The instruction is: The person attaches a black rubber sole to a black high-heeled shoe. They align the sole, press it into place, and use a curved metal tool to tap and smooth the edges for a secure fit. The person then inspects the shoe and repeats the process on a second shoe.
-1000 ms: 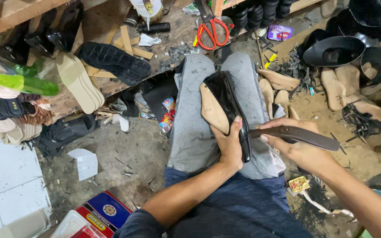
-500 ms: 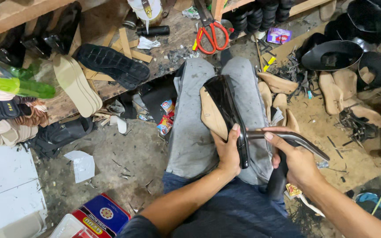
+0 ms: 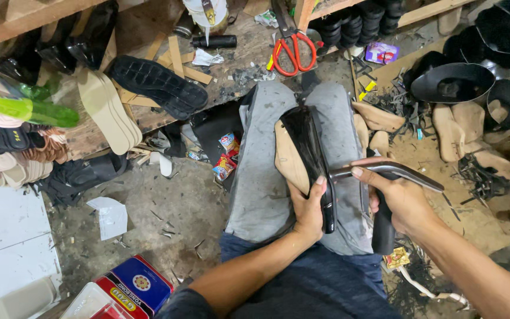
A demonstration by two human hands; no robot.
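Note:
A black leather shoe upper (image 3: pixel 305 145) stretched over a pale wooden last (image 3: pixel 287 159) lies on my lap, on grey trousers (image 3: pixel 264 189). My left hand (image 3: pixel 309 207) grips its near end, thumb on the black edge. My right hand (image 3: pixel 399 198) is closed around a dark metal lasting tool (image 3: pixel 385 171) with a black handle; its curved jaw points left and meets the shoe's edge by my left thumb.
Red-handled scissors (image 3: pixel 293 50) lie on the wooden bench ahead, beside a black sole (image 3: pixel 157 85) and a cream insole (image 3: pixel 107 109). Wooden lasts (image 3: pixel 379 118) and black uppers (image 3: pixel 453 82) crowd the floor at right. A red and blue box (image 3: pixel 128 286) sits at lower left.
My right hand has turned the tool from lying flat to gripped by its handle, and brought its jaw left against the shoe's edge. My left hand stays on the shoe.

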